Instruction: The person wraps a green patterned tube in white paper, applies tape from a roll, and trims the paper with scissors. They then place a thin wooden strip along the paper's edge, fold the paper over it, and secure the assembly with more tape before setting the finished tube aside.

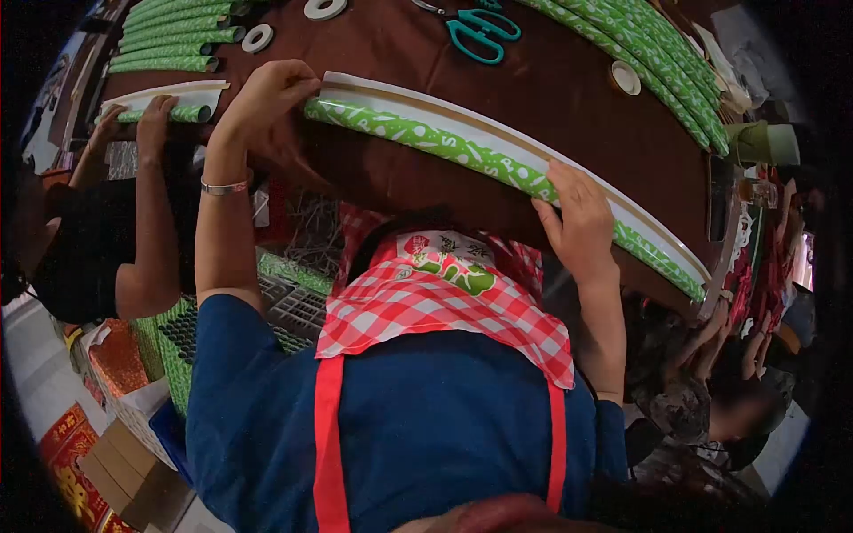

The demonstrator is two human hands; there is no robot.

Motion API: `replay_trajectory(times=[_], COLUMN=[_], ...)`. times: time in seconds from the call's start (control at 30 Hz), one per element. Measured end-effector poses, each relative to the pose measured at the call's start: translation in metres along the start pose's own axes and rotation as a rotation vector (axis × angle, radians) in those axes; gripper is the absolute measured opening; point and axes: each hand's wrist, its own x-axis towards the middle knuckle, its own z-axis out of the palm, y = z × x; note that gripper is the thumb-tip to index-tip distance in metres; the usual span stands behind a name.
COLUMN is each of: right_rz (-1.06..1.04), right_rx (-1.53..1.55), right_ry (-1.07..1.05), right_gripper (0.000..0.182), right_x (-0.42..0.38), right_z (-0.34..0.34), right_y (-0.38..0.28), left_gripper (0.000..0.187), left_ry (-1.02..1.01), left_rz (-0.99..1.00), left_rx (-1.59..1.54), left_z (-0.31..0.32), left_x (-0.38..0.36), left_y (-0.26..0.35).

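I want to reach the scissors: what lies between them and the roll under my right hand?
In the head view, between the scissors and the roll lie only brown cloth and a white strip with a tan band.

Along the tabletop's (551, 98) near edge, the partly rolled sheet (409, 131) before you slants from upper centre towards the frame's right, your left hand (275, 93) at its left end, your right hand (579, 213) farther along. Beyond it lie scissors (482, 35) at top centre, tubes (169, 40) at upper left with a tape roll (268, 34) just right of them, and longer tubes (657, 80) at upper right. Left of you, a co-worker's hands (156, 115) touch another tube (190, 114).
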Motion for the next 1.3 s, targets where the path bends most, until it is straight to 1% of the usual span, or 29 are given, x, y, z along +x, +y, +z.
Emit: replay_trajectory(times=[0.13, 0.23, 0.3, 0.4, 0.8, 0.93, 1.03, 1.1, 1.23, 1.3], right_rz=[0.001, 0.004, 0.009, 0.007, 0.001, 0.008, 0.013, 0.017, 0.013, 0.013], right_rx=[-0.01, -0.005, 0.002, -0.013, 0.003, -0.002, 0.0, -0.003, -0.003, -0.001], right_ry=[0.002, -0.002, -0.012, -0.016, -0.004, -0.016, -0.018, -0.02, -0.019, -0.021], right_gripper=[0.042, 0.042, 0.042, 0.042, 0.043, 0.044, 0.044, 0.044, 0.044, 0.044], right_x=[0.0, 0.0, 0.0, 0.0, 0.0, 0.001, 0.001, 0.0, 0.0, 0.001], right_z=[0.0, 0.0, 0.0, 0.001, 0.0, 0.0, 0.0, 0.0, 0.0, 0.0], right_y=[-0.001, 0.0, 0.001, 0.002, 0.001, 0.001, 0.001, 0.0, 0.0, 0.0], left_gripper=[0.019, 0.021, 0.023, 0.025, 0.025, 0.025, 0.026, 0.026, 0.027, 0.028], left_ry=[-0.005, 0.014, -0.017, -0.002, 0.027, 0.021, 0.021, 0.004, 0.026, 0.015], left_rz=[-0.018, 0.003, -0.066, -0.074, -0.03, -0.068, -0.04, -0.078, -0.075, -0.119], left_rx=[-0.05, -0.039, 0.051, 0.082, 0.088, 0.114, 0.139, 0.127, 0.133, 0.14], left_z=[0.001, 0.001, 0.002, 0.003, 0.005, 0.005, 0.005, 0.004, 0.006, 0.004], left_x=[0.007, 0.011, 0.014, 0.016, 0.019, 0.02, 0.022, 0.022, 0.022, 0.021], left_y=[-0.016, -0.016, -0.013, -0.018, -0.02, -0.017, -0.02, -0.019, -0.02, -0.017])
